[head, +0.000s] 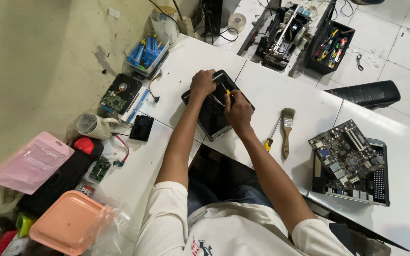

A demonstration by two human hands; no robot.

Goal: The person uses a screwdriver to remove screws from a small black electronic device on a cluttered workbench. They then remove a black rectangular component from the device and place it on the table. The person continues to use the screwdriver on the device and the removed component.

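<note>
A flat black panel (213,116) lies on the white table (304,104) in front of me. My left hand (202,82) grips its far left edge and holds it down. My right hand (237,110) is closed around a small tool with a yellow handle (227,92), whose tip rests on the panel near the top edge. Both forearms reach out over the table's inner corner.
A paintbrush (286,130) and a yellow-handled screwdriver (271,136) lie right of the panel. A circuit board (345,149) sits on a black case further right. At left are a hard drive (118,95), a small black square part (142,128), a tub of blue syringes (145,50), a pink pouch (32,161) and an orange lid (65,222).
</note>
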